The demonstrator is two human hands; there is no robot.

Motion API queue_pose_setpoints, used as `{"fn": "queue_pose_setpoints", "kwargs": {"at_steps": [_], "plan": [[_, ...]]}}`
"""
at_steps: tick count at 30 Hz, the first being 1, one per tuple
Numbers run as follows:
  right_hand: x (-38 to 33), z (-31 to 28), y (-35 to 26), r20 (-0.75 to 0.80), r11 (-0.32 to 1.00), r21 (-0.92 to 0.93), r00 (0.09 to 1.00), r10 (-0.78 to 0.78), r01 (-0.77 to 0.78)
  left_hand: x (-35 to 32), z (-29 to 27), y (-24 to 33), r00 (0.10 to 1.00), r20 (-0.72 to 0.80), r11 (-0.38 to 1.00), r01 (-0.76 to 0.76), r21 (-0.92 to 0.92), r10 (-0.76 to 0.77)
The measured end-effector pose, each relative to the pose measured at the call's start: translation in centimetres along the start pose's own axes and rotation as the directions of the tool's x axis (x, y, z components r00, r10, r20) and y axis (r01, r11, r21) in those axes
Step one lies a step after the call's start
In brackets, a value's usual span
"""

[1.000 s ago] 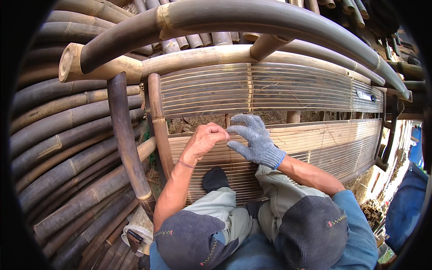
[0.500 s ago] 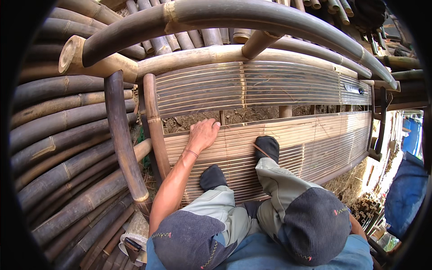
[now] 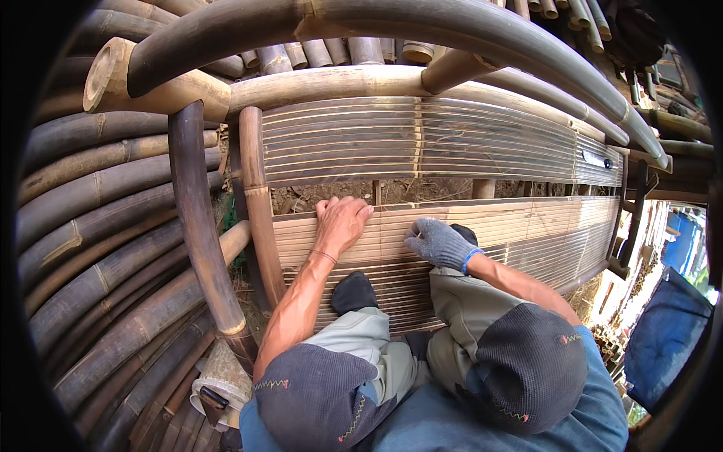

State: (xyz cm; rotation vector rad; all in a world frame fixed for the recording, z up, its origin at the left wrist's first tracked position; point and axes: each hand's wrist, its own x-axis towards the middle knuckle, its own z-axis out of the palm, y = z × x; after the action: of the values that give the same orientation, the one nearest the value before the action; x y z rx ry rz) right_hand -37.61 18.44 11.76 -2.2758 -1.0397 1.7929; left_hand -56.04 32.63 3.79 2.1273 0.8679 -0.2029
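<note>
- Directly beneath the left hand [image 3: 340, 226], pale slats [image 3: 388, 221] of a bamboo desk [image 3: 324, 84], laid side by side and running on past the right hand [image 3: 440, 243]
- Left hand bare, palm down, fingers close together and bent at the slats' far edge; impossible to tell whether gripping there
- Right hand in a grey glove, fingers curled toward the thumb, over the slats; too unclear to say whether pinching anything
- Done, judging by looks: frame up, far panel [image 3: 339, 151] fitted beyond both hands, dark slats [image 3: 392, 271] set nearer than the hands, beside a dark-clad foot [image 3: 354, 292]
- Possibly left: an open gap just beyond the left hand, between both slatted parts, with soil below
- Well to the right of the right hand, a knife-like tool [image 3: 597, 159] lying on the far panel
- No brand, label or readable writing near either hand
</note>
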Motion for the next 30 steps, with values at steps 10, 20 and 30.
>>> {"fn": "queue_pose_setpoints", "kwargs": {"at_steps": [10, 20, 30], "plan": [[-0.5, -9.1, -7.3, -0.282, 0.573, 0.259, 0.628, -0.725, 0.778, 0.0, 0.9, -0.7, 0.997, -0.081, 1.0, -0.013, -0.007, 0.012], [0.4, 0.3, -5.1, 0.015, 0.827, -0.302, 0.87, -0.493, 0.474, 0.1, 1.4, -1.0, 0.995, -0.084, 0.999, -0.047, 0.009, 0.048], [-1.6, -0.3, 0.7, 0.009, 0.969, 0.179, 0.984, -0.177, 0.172, -0.2, 0.5, -1.3, 0.983, -0.152, 0.994, -0.106, -0.039, 0.099]]}}
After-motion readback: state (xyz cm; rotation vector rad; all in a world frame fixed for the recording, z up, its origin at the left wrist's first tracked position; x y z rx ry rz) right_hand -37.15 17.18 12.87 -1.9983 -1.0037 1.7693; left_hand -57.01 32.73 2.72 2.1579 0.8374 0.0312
